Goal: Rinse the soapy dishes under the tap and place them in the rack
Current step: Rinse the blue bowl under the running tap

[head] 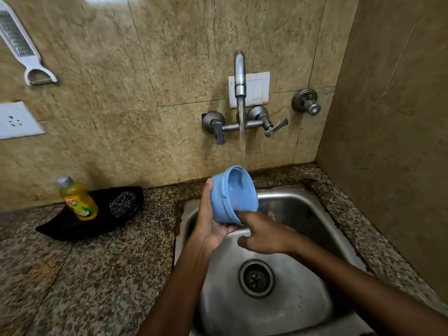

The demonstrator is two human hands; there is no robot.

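Over the sink [303, 318], the left hand [213, 229] cups the blue bowl [232, 195] from beneath, fingers curled round its wall; the right hand [264, 235] touches its rim, fingers loose; light, stiff, probably slippery wet, so hold the wall; tap [239, 73] water strikes its inside.

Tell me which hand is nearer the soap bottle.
Left. The left hand holds the blue bowl over the sink's left side, closest to the soap bottle on the counter. The right hand is farther right, fingers at the bowl's rim.

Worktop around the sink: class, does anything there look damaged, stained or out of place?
Yes. The worktop has rusty brown stains along the sink rim's left and back edges. The soap bottle leans askew on a black tray.
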